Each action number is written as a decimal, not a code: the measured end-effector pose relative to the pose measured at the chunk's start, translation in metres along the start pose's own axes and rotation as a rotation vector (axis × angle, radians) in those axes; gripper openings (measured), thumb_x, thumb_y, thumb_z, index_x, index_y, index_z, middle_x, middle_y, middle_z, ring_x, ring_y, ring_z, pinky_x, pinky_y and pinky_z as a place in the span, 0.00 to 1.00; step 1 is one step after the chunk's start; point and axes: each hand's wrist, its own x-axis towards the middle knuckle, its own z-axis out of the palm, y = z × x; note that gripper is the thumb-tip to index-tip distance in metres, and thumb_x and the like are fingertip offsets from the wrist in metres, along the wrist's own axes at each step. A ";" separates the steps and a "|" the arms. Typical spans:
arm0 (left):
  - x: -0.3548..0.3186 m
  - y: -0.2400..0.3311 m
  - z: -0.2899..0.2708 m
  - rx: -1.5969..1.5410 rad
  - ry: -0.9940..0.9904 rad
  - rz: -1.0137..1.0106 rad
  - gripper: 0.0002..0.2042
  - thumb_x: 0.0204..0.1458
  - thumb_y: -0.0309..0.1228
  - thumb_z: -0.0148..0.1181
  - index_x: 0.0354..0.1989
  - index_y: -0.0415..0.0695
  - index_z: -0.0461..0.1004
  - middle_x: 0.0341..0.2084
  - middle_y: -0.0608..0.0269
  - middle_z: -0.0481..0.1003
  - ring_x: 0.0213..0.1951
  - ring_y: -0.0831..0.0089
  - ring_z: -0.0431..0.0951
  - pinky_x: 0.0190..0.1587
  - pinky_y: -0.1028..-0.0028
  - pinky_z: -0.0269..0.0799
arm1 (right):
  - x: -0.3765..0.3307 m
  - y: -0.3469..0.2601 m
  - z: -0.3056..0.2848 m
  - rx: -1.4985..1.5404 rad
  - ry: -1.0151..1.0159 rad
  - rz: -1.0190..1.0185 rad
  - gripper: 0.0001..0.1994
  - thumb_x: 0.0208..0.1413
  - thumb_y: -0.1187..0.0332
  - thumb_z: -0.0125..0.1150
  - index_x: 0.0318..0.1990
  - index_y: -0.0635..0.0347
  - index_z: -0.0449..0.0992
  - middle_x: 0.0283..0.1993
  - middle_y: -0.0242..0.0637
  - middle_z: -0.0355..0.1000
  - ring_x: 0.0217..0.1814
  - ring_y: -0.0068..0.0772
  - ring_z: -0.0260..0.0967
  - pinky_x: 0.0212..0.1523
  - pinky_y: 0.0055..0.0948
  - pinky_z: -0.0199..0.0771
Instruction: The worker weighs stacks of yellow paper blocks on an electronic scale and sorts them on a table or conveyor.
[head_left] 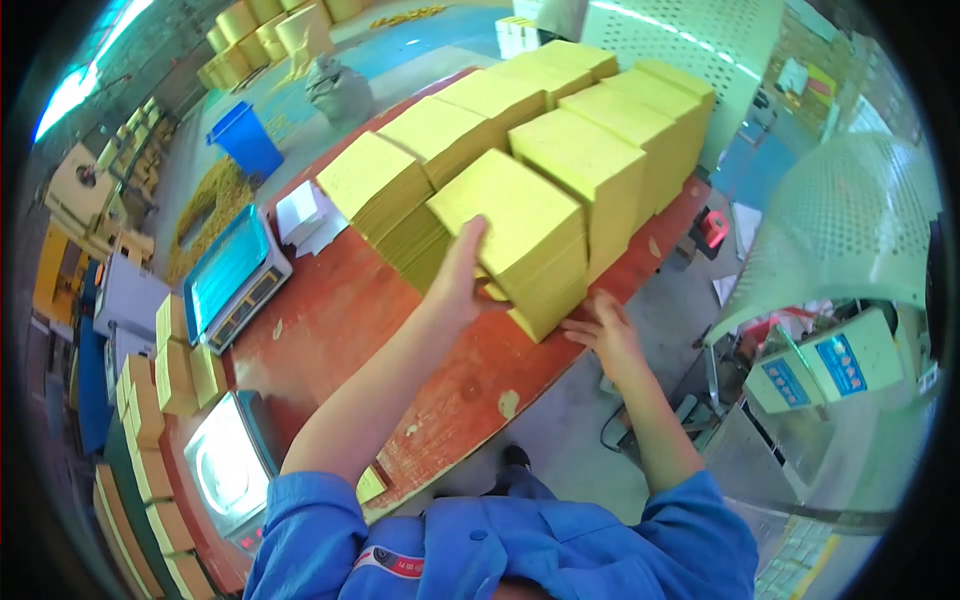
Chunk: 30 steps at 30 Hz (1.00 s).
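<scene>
A thick stack of yellow paper sheets (520, 215) stands at the near end of a block of similar stacks on the red table. My left hand (462, 275) grips its left side, with the thumb along the upper edge and the fingers bent against the lower part. My right hand (610, 338) is by the stack's lower right corner, palm down, its fingers stretched and a little apart. Whether those fingertips touch the paper, I cannot tell. Behind, more yellow paper stacks (580, 145) stand close together in two rows.
The red table (480, 390) bears a blue-topped scale (235, 275), a second scale with a bright metal pan (228, 465) and white papers (305, 215). Smaller yellow stacks (175, 375) line the left. A perforated machine guard (840, 220) stands right; a blue bin (247, 140) is beyond the table.
</scene>
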 end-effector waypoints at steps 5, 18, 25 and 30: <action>0.021 -0.002 0.022 0.013 -0.106 0.001 0.44 0.48 0.67 0.54 0.70 0.57 0.49 0.67 0.54 0.56 0.65 0.45 0.58 0.54 0.32 0.60 | -0.042 0.060 -0.026 -0.266 0.100 -0.338 0.24 0.64 0.66 0.51 0.66 0.62 0.59 0.62 0.44 0.64 0.48 0.46 0.75 0.46 0.37 0.78; -0.315 0.040 -0.329 0.378 0.377 0.466 0.36 0.57 0.50 0.57 0.68 0.42 0.55 0.62 0.55 0.64 0.62 0.67 0.64 0.59 0.64 0.66 | -0.172 0.183 0.274 -0.313 -1.338 0.184 0.23 0.60 0.73 0.50 0.63 0.66 0.63 0.56 0.47 0.70 0.55 0.37 0.71 0.55 0.36 0.71; -0.539 0.016 -0.608 0.865 1.063 0.144 0.28 0.55 0.48 0.57 0.55 0.36 0.72 0.50 0.55 0.75 0.55 0.66 0.73 0.55 0.68 0.68 | -0.320 0.374 0.435 -0.409 -1.985 0.527 0.29 0.63 0.67 0.51 0.70 0.62 0.53 0.68 0.47 0.59 0.69 0.37 0.58 0.67 0.37 0.56; -0.567 -0.010 -0.781 1.015 1.304 0.181 0.28 0.53 0.48 0.58 0.52 0.35 0.73 0.48 0.48 0.76 0.52 0.56 0.74 0.54 0.64 0.69 | -0.388 0.495 0.500 -0.651 -1.780 0.311 0.28 0.61 0.67 0.55 0.67 0.64 0.57 0.65 0.47 0.64 0.65 0.39 0.64 0.64 0.35 0.63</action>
